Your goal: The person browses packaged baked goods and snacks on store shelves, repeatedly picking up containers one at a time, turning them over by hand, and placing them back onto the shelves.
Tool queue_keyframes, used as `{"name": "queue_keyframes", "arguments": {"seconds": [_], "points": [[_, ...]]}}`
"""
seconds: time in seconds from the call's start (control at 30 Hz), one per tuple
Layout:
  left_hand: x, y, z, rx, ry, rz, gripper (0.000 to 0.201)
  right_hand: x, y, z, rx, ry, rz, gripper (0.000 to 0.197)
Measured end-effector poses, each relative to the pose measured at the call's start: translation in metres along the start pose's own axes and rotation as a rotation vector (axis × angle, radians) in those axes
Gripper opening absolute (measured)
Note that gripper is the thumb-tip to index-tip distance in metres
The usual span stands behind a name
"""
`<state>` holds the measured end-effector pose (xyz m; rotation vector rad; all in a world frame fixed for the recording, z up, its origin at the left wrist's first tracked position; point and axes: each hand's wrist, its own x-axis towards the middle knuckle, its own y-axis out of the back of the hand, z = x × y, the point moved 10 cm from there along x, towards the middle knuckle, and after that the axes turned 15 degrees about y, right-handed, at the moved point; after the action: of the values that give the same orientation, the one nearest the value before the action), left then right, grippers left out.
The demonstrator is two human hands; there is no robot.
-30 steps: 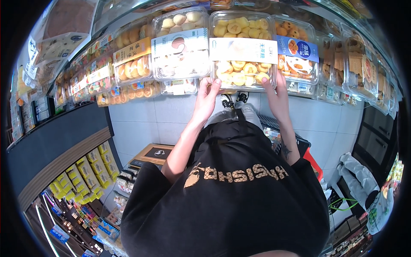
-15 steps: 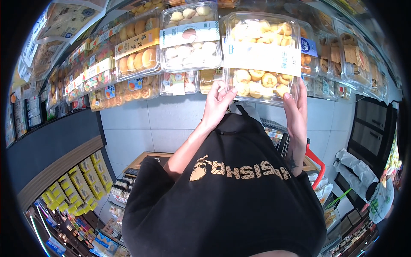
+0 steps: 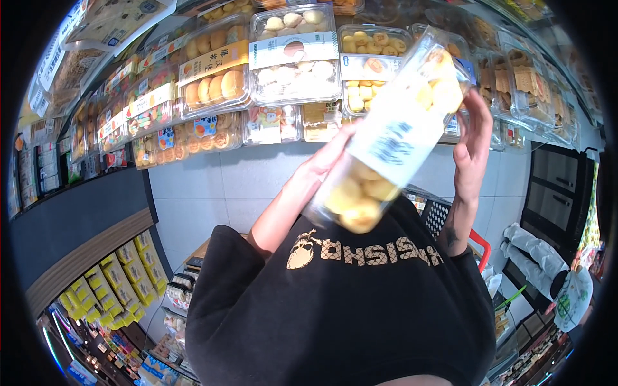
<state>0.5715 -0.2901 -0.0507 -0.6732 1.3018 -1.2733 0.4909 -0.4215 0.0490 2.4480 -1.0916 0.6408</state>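
A clear plastic box of cookies (image 3: 394, 145), wrapped in a pale label band, is tilted on its side in front of my chest and slightly blurred. My left hand (image 3: 331, 153) grips its left edge, with the fingers mostly hidden behind it. Close to the box's upper right edge, my right hand (image 3: 473, 145) has its fingers apart and curved; I cannot tell whether a fingertip touches the plastic. Behind the box, a similar box of small round cookies (image 3: 362, 90) shows on the display. Beside that stands a box of pale round pastries (image 3: 295, 55).
Boxed buns (image 3: 215, 90) and other clear packages line the display ahead. A shopping cart's red handle (image 3: 479, 249) is at my right. Yellow packets (image 3: 112, 280) hang at the lower left. Another person in light grey trousers (image 3: 534, 254) stands at the right.
The box has turned from facing me flat to a steep tilt, its lower end swinging down left toward my chest. My right hand has come off its lower right edge and spread.
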Motion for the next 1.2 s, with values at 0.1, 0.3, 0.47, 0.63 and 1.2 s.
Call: {"name": "queue_keyframes", "arguments": {"seconds": [0.1,0.3,0.47,0.63,1.2], "points": [[-0.002,-0.029,-0.055,-0.293,0.398,-0.449,0.073,0.019,-0.026,-0.002,0.110,-0.023,-0.177,0.084],[-0.009,-0.046,-0.067,-0.674,0.489,-0.878,0.070,0.002,-0.031,0.040,-0.040,-0.414,-0.224,0.050],[-0.006,-0.034,-0.076,-0.717,0.466,-0.746,0.069,-0.010,-0.029,0.050,-0.093,-0.498,-0.246,0.047],[-0.003,-0.033,-0.075,-0.742,0.527,-0.742,0.070,-0.009,-0.026,0.047,-0.047,-0.520,-0.249,0.051],[0.018,0.050,0.032,0.572,-0.059,0.618,0.059,-0.082,-0.001,0.084,0.327,-0.752,-0.220,0.075]]}}
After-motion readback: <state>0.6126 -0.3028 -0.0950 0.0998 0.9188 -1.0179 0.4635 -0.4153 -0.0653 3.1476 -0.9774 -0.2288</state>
